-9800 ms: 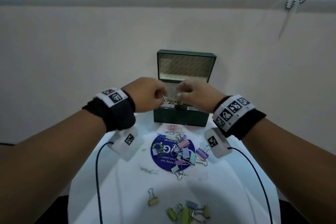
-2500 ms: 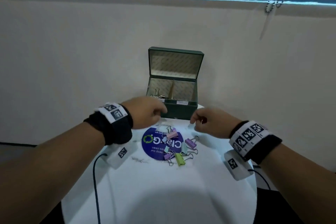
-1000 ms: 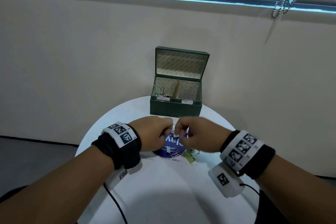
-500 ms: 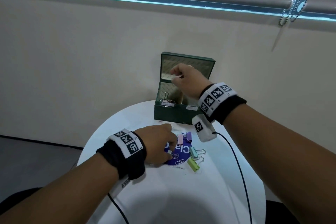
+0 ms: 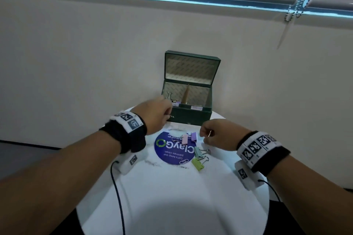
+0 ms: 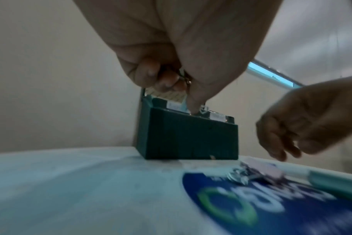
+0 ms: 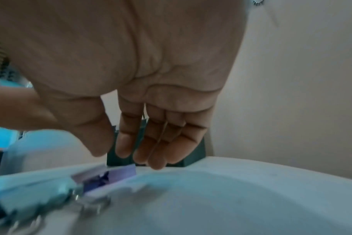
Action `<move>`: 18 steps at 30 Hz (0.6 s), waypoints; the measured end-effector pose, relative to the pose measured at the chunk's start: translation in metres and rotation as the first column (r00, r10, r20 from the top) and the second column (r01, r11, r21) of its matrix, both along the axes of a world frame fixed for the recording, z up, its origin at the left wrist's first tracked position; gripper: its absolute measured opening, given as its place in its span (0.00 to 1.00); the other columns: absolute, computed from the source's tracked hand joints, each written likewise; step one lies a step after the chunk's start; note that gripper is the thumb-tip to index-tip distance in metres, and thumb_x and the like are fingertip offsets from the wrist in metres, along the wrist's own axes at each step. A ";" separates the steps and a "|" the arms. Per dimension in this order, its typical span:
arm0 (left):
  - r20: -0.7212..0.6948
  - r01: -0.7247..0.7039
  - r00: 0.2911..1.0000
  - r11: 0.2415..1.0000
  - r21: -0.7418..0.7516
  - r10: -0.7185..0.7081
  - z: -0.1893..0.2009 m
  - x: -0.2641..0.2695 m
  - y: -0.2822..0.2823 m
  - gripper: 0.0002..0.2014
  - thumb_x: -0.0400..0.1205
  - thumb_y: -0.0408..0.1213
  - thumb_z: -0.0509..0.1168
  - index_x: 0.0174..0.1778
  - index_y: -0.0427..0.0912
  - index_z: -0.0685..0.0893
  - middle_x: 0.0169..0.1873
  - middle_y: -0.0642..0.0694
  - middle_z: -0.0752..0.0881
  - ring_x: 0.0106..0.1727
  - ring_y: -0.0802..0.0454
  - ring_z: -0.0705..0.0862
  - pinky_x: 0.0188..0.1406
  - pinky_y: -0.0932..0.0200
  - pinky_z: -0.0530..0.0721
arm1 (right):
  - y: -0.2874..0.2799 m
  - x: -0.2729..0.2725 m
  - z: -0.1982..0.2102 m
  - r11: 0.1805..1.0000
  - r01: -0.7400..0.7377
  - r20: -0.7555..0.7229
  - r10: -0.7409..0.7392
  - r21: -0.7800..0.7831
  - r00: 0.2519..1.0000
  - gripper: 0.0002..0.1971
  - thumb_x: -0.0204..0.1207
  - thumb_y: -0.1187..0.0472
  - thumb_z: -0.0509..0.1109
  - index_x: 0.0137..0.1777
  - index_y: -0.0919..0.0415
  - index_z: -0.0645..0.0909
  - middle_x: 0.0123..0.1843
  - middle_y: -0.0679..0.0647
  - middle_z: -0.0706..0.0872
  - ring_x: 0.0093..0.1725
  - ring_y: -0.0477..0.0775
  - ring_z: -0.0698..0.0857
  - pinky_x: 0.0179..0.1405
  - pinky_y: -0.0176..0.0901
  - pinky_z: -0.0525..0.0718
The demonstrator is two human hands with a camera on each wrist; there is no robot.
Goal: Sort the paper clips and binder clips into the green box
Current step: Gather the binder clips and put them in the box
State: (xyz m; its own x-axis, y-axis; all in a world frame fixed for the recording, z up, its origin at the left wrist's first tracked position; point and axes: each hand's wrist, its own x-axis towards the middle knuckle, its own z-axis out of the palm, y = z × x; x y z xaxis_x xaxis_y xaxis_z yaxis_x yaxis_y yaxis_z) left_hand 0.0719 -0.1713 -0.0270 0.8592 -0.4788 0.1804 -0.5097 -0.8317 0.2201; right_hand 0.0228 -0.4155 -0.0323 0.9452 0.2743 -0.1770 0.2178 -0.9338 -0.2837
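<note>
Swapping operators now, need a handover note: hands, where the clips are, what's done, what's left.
Left hand: pinches a small metal clip, at the green box's left front corner.
Right hand: fingers relaxed, empty, just above the purple binder clip.
Box: lid open; some clips already in its left compartment; right compartment contents not visible.
On the table: pink, purple, teal and green binder clips, plus a few loose paper clips.
Left: drop the held clip, then sort those.
</note>
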 end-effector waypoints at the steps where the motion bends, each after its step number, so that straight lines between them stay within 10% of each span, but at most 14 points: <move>1: 0.030 -0.009 0.999 1.000 -0.020 0.009 0.006 0.008 -0.003 0.05 0.84 0.40 0.64 0.44 0.51 0.75 0.44 0.54 0.75 0.41 0.53 0.78 0.43 0.56 0.78 | -0.002 -0.002 -0.005 1.000 0.018 -0.006 -0.018 -0.008 1.000 0.07 0.79 0.58 0.70 0.55 0.49 0.84 0.47 0.40 0.82 0.50 0.46 0.82 0.53 0.37 0.78; 10: 0.002 -0.068 0.998 0.997 0.034 0.068 0.021 0.065 -0.030 0.13 0.84 0.36 0.64 0.62 0.48 0.85 0.61 0.45 0.83 0.59 0.44 0.82 0.59 0.52 0.81 | 0.001 -0.009 -0.022 0.998 0.050 -0.012 -0.050 0.034 0.999 0.06 0.80 0.53 0.66 0.53 0.49 0.83 0.50 0.45 0.87 0.51 0.51 0.84 0.54 0.45 0.83; 15: 0.251 0.099 0.961 0.991 0.092 -0.119 0.016 0.033 -0.034 0.11 0.81 0.41 0.66 0.57 0.52 0.89 0.56 0.51 0.85 0.58 0.47 0.79 0.56 0.49 0.82 | 0.000 -0.009 -0.024 0.993 0.084 -0.049 -0.080 0.083 0.996 0.12 0.83 0.48 0.64 0.64 0.47 0.77 0.54 0.46 0.87 0.54 0.52 0.84 0.61 0.48 0.82; 18: -0.069 0.225 0.974 0.941 0.252 -0.215 0.011 0.001 -0.044 0.14 0.82 0.53 0.67 0.60 0.54 0.86 0.51 0.56 0.85 0.52 0.55 0.82 0.51 0.56 0.82 | 0.000 -0.008 -0.026 0.994 0.082 -0.048 -0.079 0.066 0.996 0.11 0.80 0.45 0.68 0.58 0.45 0.78 0.52 0.44 0.85 0.52 0.51 0.83 0.58 0.47 0.83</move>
